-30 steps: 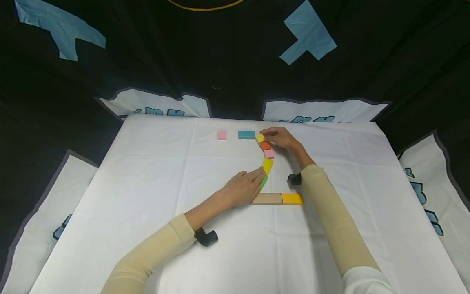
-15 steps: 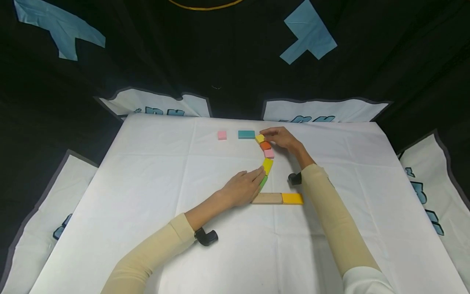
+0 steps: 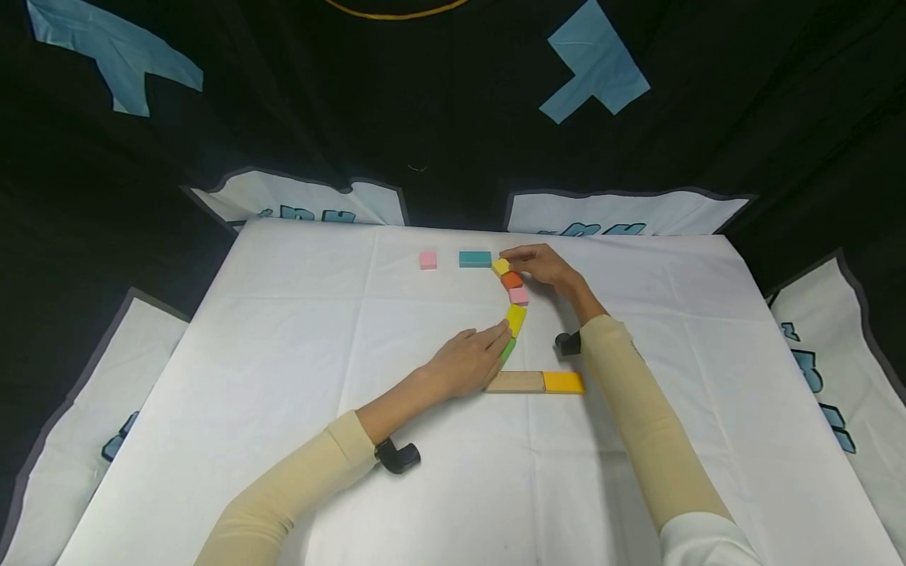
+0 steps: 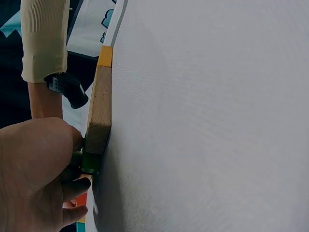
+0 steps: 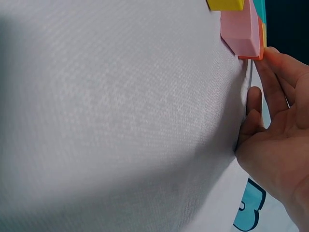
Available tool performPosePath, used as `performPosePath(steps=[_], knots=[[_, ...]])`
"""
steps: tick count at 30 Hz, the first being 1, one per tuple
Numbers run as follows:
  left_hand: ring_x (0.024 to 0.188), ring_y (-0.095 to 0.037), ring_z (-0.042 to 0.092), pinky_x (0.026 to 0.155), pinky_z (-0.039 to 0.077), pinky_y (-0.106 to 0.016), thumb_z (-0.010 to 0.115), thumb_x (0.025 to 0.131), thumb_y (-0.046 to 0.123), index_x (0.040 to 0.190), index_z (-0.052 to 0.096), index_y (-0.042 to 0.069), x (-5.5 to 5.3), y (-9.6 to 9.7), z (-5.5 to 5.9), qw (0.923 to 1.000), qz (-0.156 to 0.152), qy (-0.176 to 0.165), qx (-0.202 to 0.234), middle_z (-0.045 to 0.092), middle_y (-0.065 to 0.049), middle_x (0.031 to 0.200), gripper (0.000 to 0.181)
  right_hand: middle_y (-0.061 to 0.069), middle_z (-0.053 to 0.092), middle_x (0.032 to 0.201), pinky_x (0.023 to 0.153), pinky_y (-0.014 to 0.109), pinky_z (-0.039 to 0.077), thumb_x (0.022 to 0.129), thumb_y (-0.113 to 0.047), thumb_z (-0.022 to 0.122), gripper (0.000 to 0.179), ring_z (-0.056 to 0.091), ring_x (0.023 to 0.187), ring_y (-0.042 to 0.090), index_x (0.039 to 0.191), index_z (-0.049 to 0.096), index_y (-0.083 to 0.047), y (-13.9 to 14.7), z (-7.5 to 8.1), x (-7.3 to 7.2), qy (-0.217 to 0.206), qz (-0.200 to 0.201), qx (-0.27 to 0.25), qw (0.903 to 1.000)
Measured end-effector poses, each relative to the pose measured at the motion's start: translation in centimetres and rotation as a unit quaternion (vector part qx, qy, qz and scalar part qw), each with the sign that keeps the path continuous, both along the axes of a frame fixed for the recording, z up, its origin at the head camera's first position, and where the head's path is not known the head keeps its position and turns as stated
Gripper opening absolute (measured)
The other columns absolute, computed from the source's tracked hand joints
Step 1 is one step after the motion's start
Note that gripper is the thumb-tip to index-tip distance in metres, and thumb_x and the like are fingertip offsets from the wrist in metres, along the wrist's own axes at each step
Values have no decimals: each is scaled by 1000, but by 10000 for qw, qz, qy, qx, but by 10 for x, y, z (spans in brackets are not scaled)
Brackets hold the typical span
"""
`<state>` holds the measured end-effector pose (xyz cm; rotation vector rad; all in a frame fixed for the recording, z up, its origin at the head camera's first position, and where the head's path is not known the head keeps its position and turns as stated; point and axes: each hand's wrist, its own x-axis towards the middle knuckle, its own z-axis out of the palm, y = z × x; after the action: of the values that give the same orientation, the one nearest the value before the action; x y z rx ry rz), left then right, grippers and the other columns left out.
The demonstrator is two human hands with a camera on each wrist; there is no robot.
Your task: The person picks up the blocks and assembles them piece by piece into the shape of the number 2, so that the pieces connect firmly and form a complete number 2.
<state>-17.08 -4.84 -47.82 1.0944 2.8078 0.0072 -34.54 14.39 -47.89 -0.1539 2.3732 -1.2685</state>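
Observation:
In the head view a curved line of blocks runs up the table. My left hand (image 3: 467, 362) lies along its left side with extended fingers, fingertips at the yellow block (image 3: 517, 317) and the green block (image 3: 508, 350). In the left wrist view its thumb is close to the green block's end (image 4: 91, 162) and the plain wooden block (image 4: 100, 111). At the far end, my right hand (image 3: 541, 263) pinches a small yellow block (image 3: 500, 267) between thumb and finger. That block touches the orange block (image 3: 512, 281); a pink block (image 3: 519, 296) follows. The right thumb's exact contact is partly hidden.
A teal block (image 3: 475, 259) lies left of the small yellow one, and a separate pink block (image 3: 428, 261) farther left. An orange-yellow block (image 3: 564, 383) adjoins the wooden block's right end. White cloth covers the table (image 3: 283, 377); black curtain (image 3: 453, 118) hangs behind.

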Motion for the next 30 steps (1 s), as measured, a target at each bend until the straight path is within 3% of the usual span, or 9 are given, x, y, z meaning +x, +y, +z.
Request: performPosePath(steps=[30], knots=[[146, -19, 30, 113, 34, -40, 39, 108, 30, 156, 30, 5, 1, 0, 3, 10000, 10, -63, 11, 28, -9, 162, 55, 7, 52, 146, 114, 48, 30, 102, -16, 57, 36, 42, 135, 26, 138, 62, -14, -1, 1, 1, 3, 65, -52, 10000]])
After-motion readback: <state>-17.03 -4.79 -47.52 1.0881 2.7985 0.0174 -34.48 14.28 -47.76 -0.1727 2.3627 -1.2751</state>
